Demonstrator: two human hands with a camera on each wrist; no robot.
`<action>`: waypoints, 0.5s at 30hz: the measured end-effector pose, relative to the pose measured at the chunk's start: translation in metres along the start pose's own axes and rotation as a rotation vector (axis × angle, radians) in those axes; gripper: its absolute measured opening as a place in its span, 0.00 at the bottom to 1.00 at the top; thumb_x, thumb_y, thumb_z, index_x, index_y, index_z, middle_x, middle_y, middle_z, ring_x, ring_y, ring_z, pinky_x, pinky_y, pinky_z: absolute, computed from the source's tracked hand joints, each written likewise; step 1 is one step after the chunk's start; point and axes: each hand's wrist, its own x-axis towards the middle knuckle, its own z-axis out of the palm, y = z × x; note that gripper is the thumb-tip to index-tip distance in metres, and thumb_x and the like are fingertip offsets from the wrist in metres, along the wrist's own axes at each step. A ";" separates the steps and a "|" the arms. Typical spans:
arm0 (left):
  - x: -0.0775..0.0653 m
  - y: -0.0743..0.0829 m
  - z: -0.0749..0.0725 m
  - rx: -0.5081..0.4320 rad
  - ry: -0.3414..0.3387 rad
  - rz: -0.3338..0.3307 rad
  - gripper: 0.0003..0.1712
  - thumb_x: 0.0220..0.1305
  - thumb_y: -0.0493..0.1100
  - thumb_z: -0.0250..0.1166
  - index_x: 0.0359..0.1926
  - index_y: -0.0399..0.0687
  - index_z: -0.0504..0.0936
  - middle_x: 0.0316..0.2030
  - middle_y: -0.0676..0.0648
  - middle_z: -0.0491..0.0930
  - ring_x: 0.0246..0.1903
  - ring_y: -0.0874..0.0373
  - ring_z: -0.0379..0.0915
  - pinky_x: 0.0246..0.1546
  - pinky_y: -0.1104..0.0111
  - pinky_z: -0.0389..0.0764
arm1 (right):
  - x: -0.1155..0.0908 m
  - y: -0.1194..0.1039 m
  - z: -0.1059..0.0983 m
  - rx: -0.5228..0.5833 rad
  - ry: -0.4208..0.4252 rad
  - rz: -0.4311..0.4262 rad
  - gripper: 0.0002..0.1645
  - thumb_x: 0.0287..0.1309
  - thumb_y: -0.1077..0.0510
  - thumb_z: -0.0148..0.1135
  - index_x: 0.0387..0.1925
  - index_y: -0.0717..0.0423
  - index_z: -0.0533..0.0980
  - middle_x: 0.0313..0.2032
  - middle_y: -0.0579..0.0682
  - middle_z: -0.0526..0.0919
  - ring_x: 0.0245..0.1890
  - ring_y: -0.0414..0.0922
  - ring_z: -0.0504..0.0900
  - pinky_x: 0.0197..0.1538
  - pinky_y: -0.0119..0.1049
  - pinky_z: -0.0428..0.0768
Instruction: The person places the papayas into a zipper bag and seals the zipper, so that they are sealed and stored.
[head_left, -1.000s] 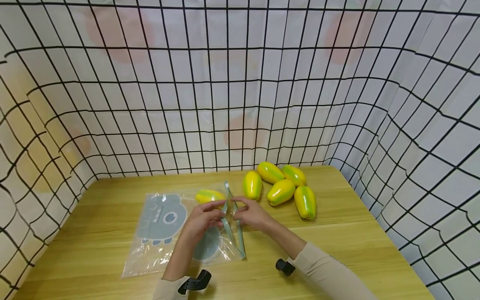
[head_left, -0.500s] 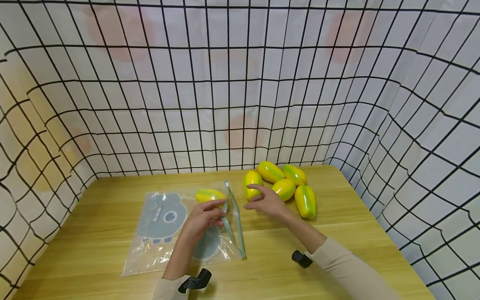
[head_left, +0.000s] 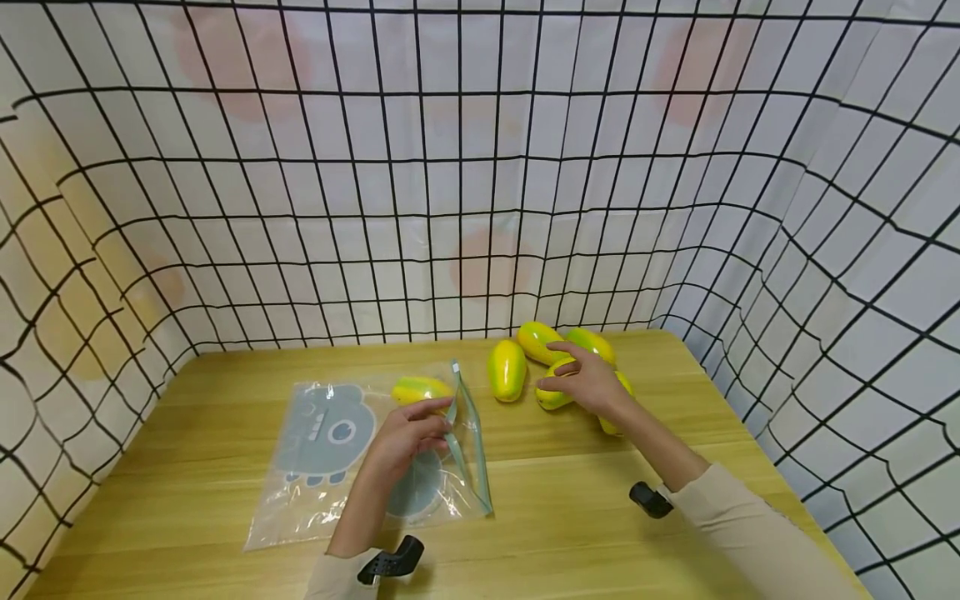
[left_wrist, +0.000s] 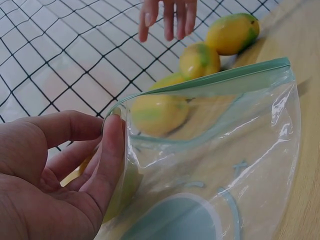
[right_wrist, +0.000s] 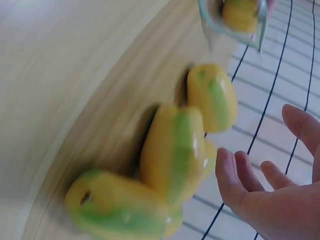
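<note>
My left hand (head_left: pixel 408 437) pinches the upper edge of a clear zip bag (left_wrist: pixel 255 165) between thumb and fingers, holding its green-edged mouth apart. The bag, printed with a blue-grey cartoon figure (head_left: pixel 330 433), lies flat on the table with one glossy yellow-green papaya (head_left: pixel 420 390) inside near the opening. My right hand (head_left: pixel 588 383) hovers over the loose papayas, fingers spread and nothing held. From the head view it overlaps a middle papaya (head_left: pixel 551 396). In the right wrist view, its fingers (right_wrist: pixel 232 182) are beside a papaya (right_wrist: pixel 172 152), with a gap between thumb and fingers.
One papaya (head_left: pixel 507 371) stands apart between the bag and the cluster. Others lie behind and under my right hand, including a back papaya (head_left: pixel 538 340). A black wire grid (head_left: pixel 491 208) rises at the table's back and sides. The wooden table (head_left: pixel 525 533) extends toward me.
My right hand has left the bag's mouth and travelled right, past the nearest papaya, to above the cluster. My left hand has stayed on the bag's edge, and the bag's mouth remains parted.
</note>
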 end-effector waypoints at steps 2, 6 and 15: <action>0.000 0.001 0.000 -0.001 0.000 -0.002 0.26 0.68 0.28 0.59 0.66 0.29 0.73 0.31 0.48 0.82 0.25 0.61 0.80 0.32 0.72 0.86 | 0.000 0.005 -0.009 -0.015 0.014 0.006 0.46 0.60 0.47 0.71 0.76 0.50 0.63 0.61 0.66 0.78 0.62 0.59 0.77 0.59 0.51 0.80; 0.000 0.001 0.000 -0.007 -0.003 0.000 0.26 0.68 0.28 0.59 0.66 0.29 0.73 0.31 0.47 0.82 0.25 0.61 0.80 0.33 0.72 0.86 | -0.003 0.018 -0.026 -0.043 0.043 0.034 0.47 0.61 0.45 0.70 0.76 0.50 0.62 0.63 0.66 0.76 0.63 0.60 0.76 0.60 0.54 0.79; 0.002 -0.001 0.000 -0.022 0.012 0.001 0.26 0.66 0.27 0.60 0.65 0.29 0.74 0.31 0.47 0.82 0.25 0.61 0.80 0.31 0.72 0.86 | -0.013 0.042 -0.052 -0.065 0.087 0.082 0.51 0.60 0.38 0.69 0.77 0.52 0.59 0.67 0.69 0.71 0.66 0.63 0.73 0.61 0.57 0.78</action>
